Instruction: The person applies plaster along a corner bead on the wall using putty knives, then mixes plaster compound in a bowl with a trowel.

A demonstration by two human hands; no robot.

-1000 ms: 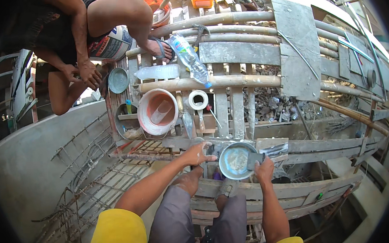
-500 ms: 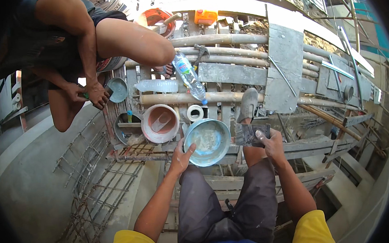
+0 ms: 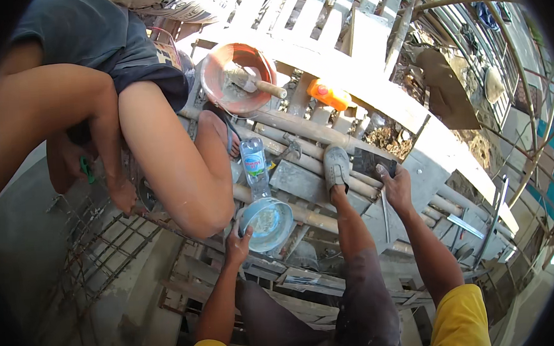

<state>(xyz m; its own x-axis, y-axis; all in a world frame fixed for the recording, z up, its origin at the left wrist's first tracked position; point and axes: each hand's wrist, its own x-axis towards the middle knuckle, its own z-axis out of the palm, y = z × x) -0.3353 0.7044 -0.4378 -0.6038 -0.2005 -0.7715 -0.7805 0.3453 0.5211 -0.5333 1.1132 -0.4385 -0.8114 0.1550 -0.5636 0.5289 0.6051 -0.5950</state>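
Note:
My left hand (image 3: pixel 236 244) grips the near left rim of a round light-blue basin (image 3: pixel 283 235), thumb over the edge; grey residue coats its inside. Out to the right, my right hand (image 3: pixel 397 188) is closed on one end of a dark, flat rectangular plate (image 3: pixel 368 162), held above the planks beside my shoe (image 3: pixel 337 167). Just beyond the basin lies a clear plastic bottle (image 3: pixel 255 165) with a blue label. A hammer (image 3: pixel 293 150) rests on the bamboo to the bottle's right.
An orange bucket (image 3: pixel 210 82) at the far side holds a trowel (image 3: pixel 265 87). An orange jug (image 3: pixel 329 95) lies to its right. A co-worker crouches at left, knee close to my basin, a hand (image 3: pixel 123 196) lowered. Bamboo poles (image 3: pixel 312 129) and gapped planks form the platform; rebar mesh (image 3: pixel 107 247) is lower left.
My view has swung toward the far side. My right hand has reached farther out with the plate. The basin is now close to the bottle and the co-worker's knee.

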